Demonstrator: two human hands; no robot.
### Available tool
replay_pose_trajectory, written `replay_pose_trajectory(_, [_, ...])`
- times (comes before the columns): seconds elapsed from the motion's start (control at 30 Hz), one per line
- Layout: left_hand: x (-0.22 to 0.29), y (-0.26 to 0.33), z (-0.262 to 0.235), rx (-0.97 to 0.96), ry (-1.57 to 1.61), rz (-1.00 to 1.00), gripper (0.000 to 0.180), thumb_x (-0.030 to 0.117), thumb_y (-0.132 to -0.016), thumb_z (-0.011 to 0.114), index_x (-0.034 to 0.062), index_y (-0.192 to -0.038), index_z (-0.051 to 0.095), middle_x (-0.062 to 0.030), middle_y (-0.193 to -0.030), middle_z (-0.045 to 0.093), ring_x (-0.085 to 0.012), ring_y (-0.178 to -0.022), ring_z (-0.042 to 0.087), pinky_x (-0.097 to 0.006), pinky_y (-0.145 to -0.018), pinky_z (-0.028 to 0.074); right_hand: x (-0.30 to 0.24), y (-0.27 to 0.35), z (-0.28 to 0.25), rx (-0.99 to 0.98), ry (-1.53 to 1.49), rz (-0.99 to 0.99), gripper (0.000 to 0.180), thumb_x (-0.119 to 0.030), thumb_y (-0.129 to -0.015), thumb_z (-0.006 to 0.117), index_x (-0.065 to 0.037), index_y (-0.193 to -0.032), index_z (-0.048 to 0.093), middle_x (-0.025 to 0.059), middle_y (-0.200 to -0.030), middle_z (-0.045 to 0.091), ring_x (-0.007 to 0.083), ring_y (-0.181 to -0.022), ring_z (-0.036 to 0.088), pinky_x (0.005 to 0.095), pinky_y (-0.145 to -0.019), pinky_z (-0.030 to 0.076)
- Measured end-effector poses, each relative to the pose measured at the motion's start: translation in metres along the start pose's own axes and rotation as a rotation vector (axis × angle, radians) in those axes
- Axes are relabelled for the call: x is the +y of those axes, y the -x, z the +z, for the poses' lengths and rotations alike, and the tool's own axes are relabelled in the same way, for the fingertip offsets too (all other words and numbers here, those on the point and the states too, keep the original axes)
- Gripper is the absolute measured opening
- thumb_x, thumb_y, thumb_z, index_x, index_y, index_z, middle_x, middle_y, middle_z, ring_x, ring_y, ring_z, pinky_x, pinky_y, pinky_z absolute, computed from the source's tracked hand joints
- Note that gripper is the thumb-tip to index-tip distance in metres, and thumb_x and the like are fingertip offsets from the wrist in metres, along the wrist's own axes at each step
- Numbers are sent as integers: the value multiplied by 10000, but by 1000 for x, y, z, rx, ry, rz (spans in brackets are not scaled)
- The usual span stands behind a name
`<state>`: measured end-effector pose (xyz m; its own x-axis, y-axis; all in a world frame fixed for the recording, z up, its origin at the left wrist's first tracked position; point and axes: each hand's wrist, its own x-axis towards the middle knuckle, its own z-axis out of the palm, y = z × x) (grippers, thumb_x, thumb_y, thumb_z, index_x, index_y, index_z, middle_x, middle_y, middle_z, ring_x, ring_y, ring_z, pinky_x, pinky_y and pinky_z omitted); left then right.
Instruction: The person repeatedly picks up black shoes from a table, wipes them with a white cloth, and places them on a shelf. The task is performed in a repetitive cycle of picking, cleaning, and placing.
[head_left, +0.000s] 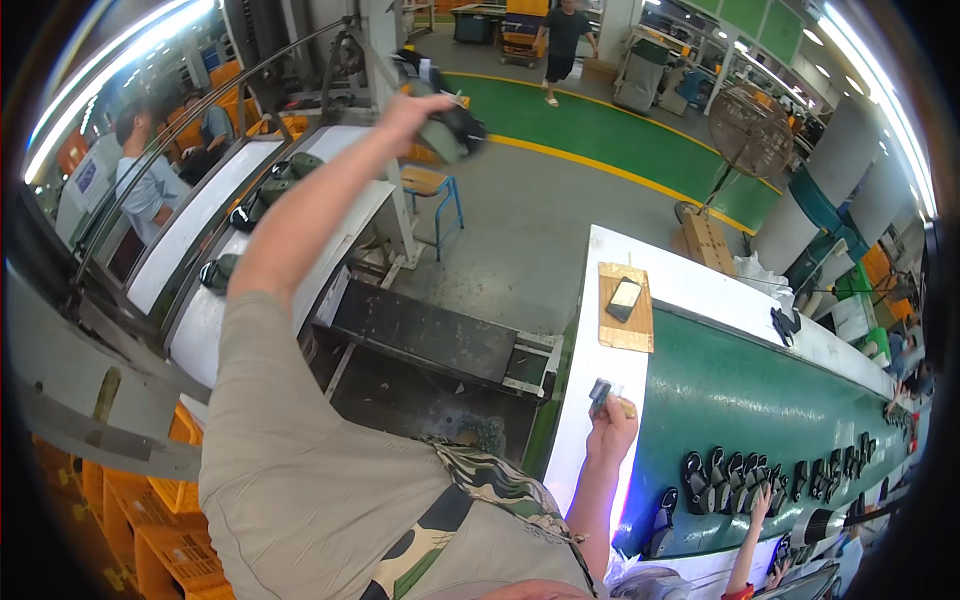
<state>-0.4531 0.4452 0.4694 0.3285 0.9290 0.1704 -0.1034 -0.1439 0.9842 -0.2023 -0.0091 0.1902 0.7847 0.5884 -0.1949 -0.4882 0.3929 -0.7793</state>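
My left arm reaches far out over the white conveyor at the upper left. My left hand (pixel 408 118) is closed on a dark green and black shoe (pixel 452 138), smeared by motion. Another dark piece with a white patch shows just above the hand; I cannot tell whether it is part of the same pair. My right hand (pixel 610 436) is closed near the white edge of the green conveyor. It pinches a small object (pixel 602 392) with a blue-grey end and a tan part, whose kind I cannot make out. Dark green shoes (pixel 272 190) lie on the white conveyor.
A phone (pixel 624 298) lies on cardboard (pixel 612 335) on the white ledge. Black shoes (pixel 735 480) line the green conveyor (pixel 690 400), where another person's hand (pixel 762 500) reaches in. A dark bench (pixel 420 330), stool (pixel 425 182), fan (pixel 752 130) and orange crates (pixel 185 560) stand around.
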Motion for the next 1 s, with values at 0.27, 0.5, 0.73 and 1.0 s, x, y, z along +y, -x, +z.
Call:
replay_pose_trajectory(0.27, [15,-78,-182,495,-299,-211,298,296,-765,780,84,-951,683,-64,-925,676,-214,-787,669,-405,-667,543,3,-5,-4,90,-3,7,133,16,-849,632,-36,-900,520,97,-802,621,194,-671,609,338,-587,504])
replay_pose_trajectory(0.5, [-7,-88,-223,316,-1306,-564,227,213,-786,659,19,-899,694,-128,-768,692,-266,-562,679,-356,-523,569,4,-4,-13,136,27,17,158,14,-842,639,-36,-916,509,98,-805,603,186,-659,587,349,-590,509])
replay_pose_trajectory(0.73, [-7,-57,-127,261,-1416,-305,169,172,-758,646,14,-725,698,-101,-665,689,-208,-606,694,-335,-578,540,-6,9,-44,149,1,-6,186,21,-831,651,-47,-927,507,82,-798,582,160,-646,558,342,-580,512])
replay_pose_trajectory(1.0, [-35,-20,66,-229,-1338,-8,342,282,-726,730,-3,-911,689,-121,-740,697,-207,-616,685,-337,-617,547,-36,60,-118,279,-58,-13,85,-111,-919,591,-69,-941,521,99,-807,653,183,-666,635,291,-513,489])
